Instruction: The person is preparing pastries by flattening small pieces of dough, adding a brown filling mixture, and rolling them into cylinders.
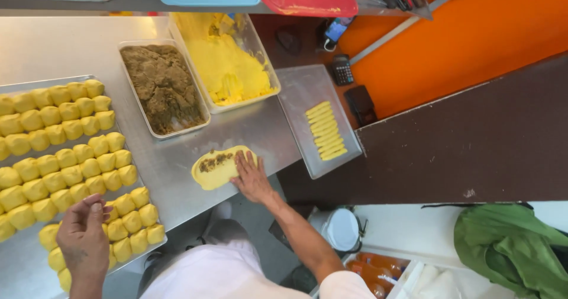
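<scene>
We note brushed, dull-sheen steel worktop [248,127], soft matt flattened yellow dough oval [220,167], coarse crumbly brown filling [164,86], clear plastic rectangular tub [188,127]

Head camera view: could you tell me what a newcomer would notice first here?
Rows of yellow dough pieces fill the tray at left, under the raised left hand. At centre, the right hand presses a flattened dough sheet bearing brown filling; tubs of brown filling and yellow dough sit behind.
</scene>
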